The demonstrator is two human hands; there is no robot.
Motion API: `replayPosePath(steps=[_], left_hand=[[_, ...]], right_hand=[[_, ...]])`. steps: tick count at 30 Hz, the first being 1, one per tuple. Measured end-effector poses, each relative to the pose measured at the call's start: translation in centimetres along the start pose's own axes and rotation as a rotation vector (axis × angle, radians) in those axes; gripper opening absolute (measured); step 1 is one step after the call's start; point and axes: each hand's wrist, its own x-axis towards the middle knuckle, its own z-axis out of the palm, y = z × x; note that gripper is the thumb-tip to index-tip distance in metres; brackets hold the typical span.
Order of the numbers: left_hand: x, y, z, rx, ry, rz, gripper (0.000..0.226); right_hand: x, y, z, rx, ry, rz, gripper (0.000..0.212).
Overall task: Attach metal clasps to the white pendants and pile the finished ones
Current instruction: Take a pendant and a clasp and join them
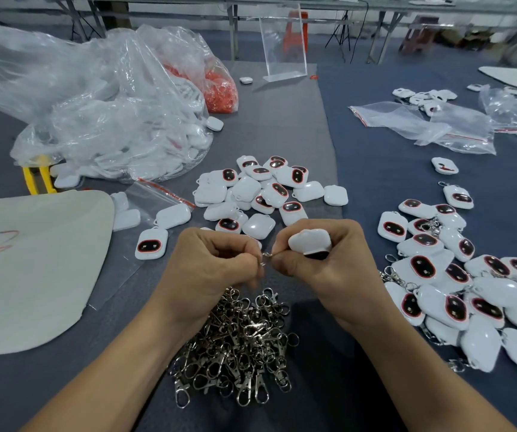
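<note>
Two hands meet over a dark table [382,169]. The left hand [216,263] pinches a small metal clasp [265,258], fingers curled tight around it. Most of the clasp is buried between the fingertips of both hands, and only a glint of ring and wire shows. The right hand [322,260] grips one white pendant [309,242] just beside it.

The pendant's loop end is hidden behind the right fingers, so whether clasp and loop are already joined cannot be told. The pendant lies with its long axis across the view, plain white back up. Its dark, red-rimmed face is turned down toward the palm, and only a sliver of that face shows.

Directly below the wrists sits a tangled heap of clasps [238,344], too interlocked to count. Beyond the hands lies a loose pile of pendants [263,194], roughly twenty, some face up and some face down.

To the right, a second pile [456,288] has clasps showing among the pendants. It runs off the frame's edge, so its full number is out of sight.

At far left, one large clear bag [101,113] holds more white pieces, blurred by the plastic.
</note>
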Motion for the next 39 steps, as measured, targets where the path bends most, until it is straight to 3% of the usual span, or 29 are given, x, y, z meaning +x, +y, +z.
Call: replayPosePath(steps=[5,9,13,15,17,20,25,39], left_hand=[[0.0,0.0,-0.1,-0.113,0.031,-0.049,0.011],[0.1,0.1,0.0,-0.038,0.128,0.01,0.005],[-0.1,-0.6,-0.7,0.692,0.26,0.24,0.004],[-0.4,-0.6,-0.8,0.972,0.182,0.288,0.005],[-0.4,-0.8,-0.6,1.105,0.052,0.256,0.014],[0.0,-1.0,-0.5,1.059,-0.06,0.201,0.021],[0.5,-1.4,-0.7,0.938,-0.098,0.196,0.014],[0.6,-1.6,-1.3,0.835,-0.111,0.196,0.011]], right_hand=[[0.0,0.1,0.2,0.073,-0.041,0.134,0.011],[0.1,0.3,0.3,-0.029,0.083,0.232,0.016],[0.2,0.8,0.0,-0.233,0.191,0.356,0.026],[0.3,0.8,-0.1,-0.27,0.176,0.386,0.031],[0.4,0.9,-0.5,-0.362,0.13,0.379,0.026],[0.3,0.9,-1.3,-0.527,0.016,0.315,0.01],[0.4,1.2,-1.5,-0.525,-0.013,0.333,0.023],[0.2,0.6,-1.2,-0.562,-0.039,0.283,0.016]])
